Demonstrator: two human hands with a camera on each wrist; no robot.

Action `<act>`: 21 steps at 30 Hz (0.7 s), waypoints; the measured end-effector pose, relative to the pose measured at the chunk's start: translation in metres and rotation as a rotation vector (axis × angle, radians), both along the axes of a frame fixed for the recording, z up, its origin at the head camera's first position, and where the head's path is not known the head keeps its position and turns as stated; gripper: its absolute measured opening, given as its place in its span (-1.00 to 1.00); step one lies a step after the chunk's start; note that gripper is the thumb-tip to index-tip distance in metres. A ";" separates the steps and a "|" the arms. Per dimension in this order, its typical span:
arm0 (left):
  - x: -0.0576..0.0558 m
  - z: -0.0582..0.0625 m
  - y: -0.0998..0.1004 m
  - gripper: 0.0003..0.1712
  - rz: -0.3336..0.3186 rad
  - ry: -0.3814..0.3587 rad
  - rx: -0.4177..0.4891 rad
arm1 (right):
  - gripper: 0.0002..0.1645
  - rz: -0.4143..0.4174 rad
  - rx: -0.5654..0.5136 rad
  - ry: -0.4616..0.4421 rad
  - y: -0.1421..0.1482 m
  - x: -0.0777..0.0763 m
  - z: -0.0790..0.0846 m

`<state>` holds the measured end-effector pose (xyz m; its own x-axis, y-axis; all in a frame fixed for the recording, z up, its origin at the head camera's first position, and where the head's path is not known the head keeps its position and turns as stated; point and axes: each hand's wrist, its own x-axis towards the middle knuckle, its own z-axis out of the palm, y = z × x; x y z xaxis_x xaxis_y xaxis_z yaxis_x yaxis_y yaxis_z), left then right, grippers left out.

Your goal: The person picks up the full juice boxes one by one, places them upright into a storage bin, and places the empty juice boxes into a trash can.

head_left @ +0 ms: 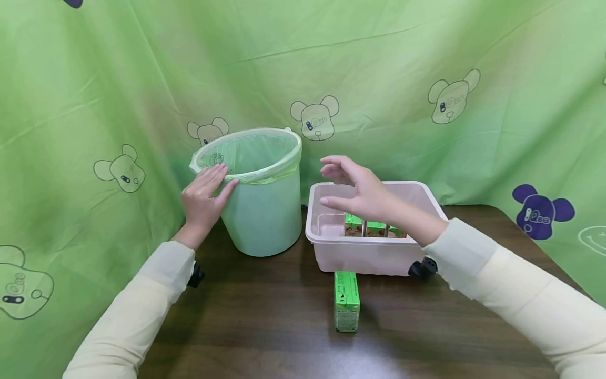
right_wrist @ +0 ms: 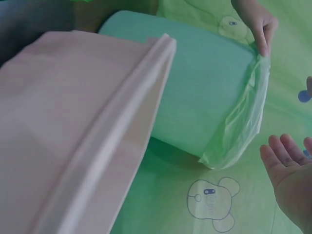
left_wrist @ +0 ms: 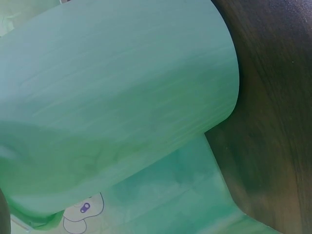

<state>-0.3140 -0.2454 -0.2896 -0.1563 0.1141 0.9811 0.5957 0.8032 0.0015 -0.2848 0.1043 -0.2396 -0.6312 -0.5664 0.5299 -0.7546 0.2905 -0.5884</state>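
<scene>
My left hand (head_left: 204, 199) holds the near-left rim of a pale green trash bin (head_left: 265, 221), fingers over the edge and thumb on the outside. A thin green liner bag (head_left: 279, 171) is folded over that rim. Raised above the left part of a pale pink plastic tub (head_left: 369, 255), my right hand (head_left: 362, 192) has its fingers spread from the thumb with nothing between them. Several green drink cartons (head_left: 376, 226) with brown pictures lie in the tub, partly hidden by the right hand and forearm. In the right wrist view, the right hand (right_wrist: 297, 183) is beyond the tub's rim.
A single green carton (head_left: 347, 300) stands on the dark wooden table (head_left: 265, 337) in front of the tub. Behind everything hangs a green curtain (head_left: 379, 58) with bear-head prints, reaching the table's back edge. The bin and tub stand side by side.
</scene>
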 end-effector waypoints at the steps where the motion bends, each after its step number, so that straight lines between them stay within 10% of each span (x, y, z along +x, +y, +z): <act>1: 0.000 0.000 0.000 -0.62 -0.001 -0.001 0.001 | -0.20 0.010 -0.007 -0.004 0.002 0.002 -0.002; 21: -0.002 0.000 0.000 -0.62 -0.005 0.009 0.001 | -0.17 0.096 0.051 -0.084 0.025 0.038 -0.059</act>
<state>-0.3160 -0.2456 -0.2895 -0.1472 0.1135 0.9826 0.5997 0.8002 -0.0025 -0.2463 0.1295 -0.2990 -0.6137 -0.6514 0.4462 -0.7291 0.2506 -0.6369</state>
